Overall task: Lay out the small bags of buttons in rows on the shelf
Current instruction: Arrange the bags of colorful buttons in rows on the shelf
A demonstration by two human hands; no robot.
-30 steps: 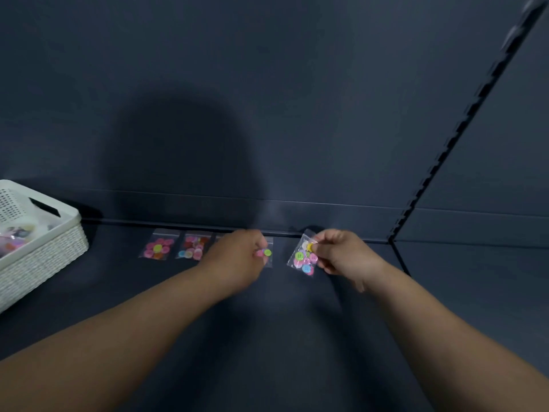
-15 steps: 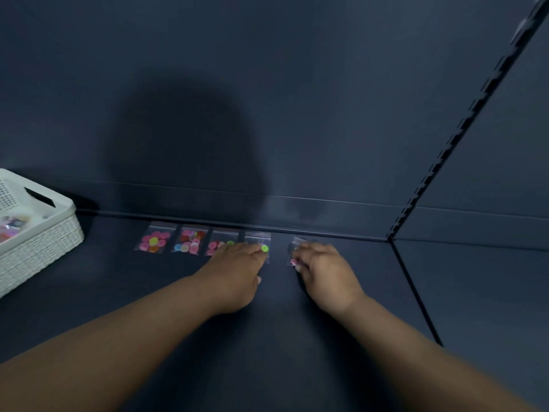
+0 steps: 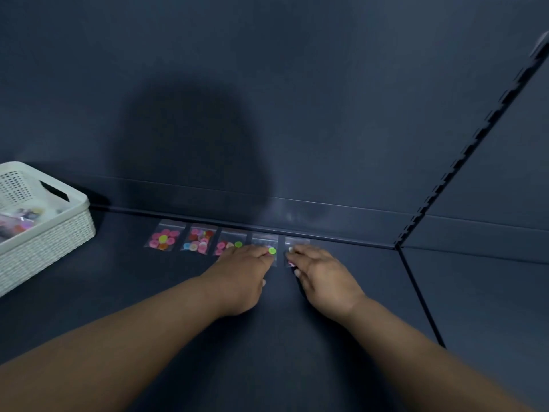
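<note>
Stock at far left: white woven-pattern plastic basket (image 3: pixel 59 242) on the dark blue metal shelf (image 3: pixel 282 367), holding loose bags of buttons (image 3: pixel 20 224), too blurred to count. Well apart to its right, one row of small clear zip bags runs along the raised back lip (image 3: pixel 341 226): pink-button bag (image 3: pixel 164 239), mixed pink-red bag (image 3: pixel 198 242) and third bag with a green button (image 3: pixel 230 244). They lie flat, just beside each other with narrow gaps. Left hand (image 3: pixel 240 272) is palm down, fingers straight, fingertips pressing the fourth bag (image 3: pixel 265 243), nothing pinched. Right hand (image 3: pixel 323 275) has the same posture, fingers laid nearly flat over the fifth bag (image 3: pixel 297 242), which is mostly hidden under them. My read: the step is seating bags four and five in line, row one is five long, and with stock left in the basket the task is early. Risks: the film looks slick on a smooth shelf, so lifting the hands with any drag skews a bag out of line. Buttons bunched at one end could stop a bag lying flat, so it overlaps its neighbour. The left hand overlaps the third bag's edge, so a sideways pull-out could knock it. Slotted upright (image 3: pixel 475 138) at right caps the row length, so later bags probably need a second row in front.
</note>
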